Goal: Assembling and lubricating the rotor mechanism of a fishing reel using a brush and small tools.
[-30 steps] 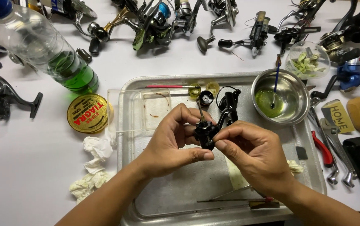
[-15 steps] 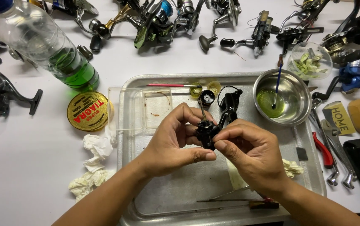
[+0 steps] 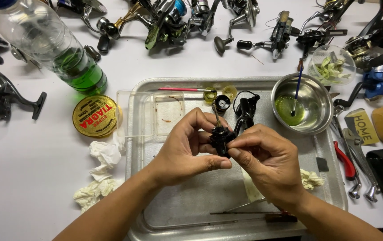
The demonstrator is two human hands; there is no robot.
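Both hands are up over the middle of a metal tray [image 3: 334,196] that sits on a white tabletop [image 3: 31,178]. The left hand [image 3: 187,149] and right hand [image 3: 267,163] are each pinched shut on the same small black reel part [image 3: 220,137], fingertips meeting on it right at the centre of the view, with a thin shaft poking up out of it toward 12 o'clock.

On the tray at about 1 o'clock from the hands there's a steel bowl [image 3: 318,100] with a puddle of green liquid and a blue-handled brush [image 3: 297,87] standing in it. Just above the hands lies another black reel piece [image 3: 245,109], plus a little round black cap [image 3: 221,103] beside it. A clear plastic box [image 3: 151,114] sits at 10 o'clock on the tray's left edge.

Off the tray: a round yellow tin [image 3: 95,116] at 9 o'clock, crumpled tissues [image 3: 100,172] at 8 o'clock, and a plastic bottle [image 3: 51,44] with green liquid lying tilted at 10 o'clock. The whole far edge at 12 o'clock is lined with spinning reels [image 3: 169,20]. Red-handled pliers [image 3: 345,160] and a couple of wrenches [image 3: 361,169] lie at 3 o'clock, just beside the tray. Can't see anything of the room past the table.
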